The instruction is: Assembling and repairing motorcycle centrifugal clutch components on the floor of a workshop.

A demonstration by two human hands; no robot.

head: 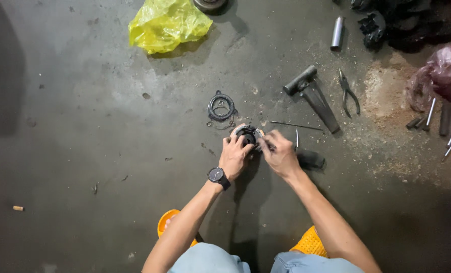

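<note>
While the left hand grips the round part, the right hand works it.

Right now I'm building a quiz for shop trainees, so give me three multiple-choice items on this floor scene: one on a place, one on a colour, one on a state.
1. Where does the dark ring lie?
A. On the floor just beyond the hands
B. Under the hammer
C. Inside the bag

2. What colour is the crumpled plastic bag at the top?
A. Blue
B. Yellow
C. White

3. What is the left hand doing?
A. Resting flat on the floor
B. Lifting the pliers
C. Gripping the round dark part

Answers:
1 A: the ring sits on bare concrete above the round dark part, clear of the hammer.
2 B: the bag is bright yellow.
3 C: its fingers wrap the part's left side while the right hand works at its right edge; the pliers lie untouched.
</note>
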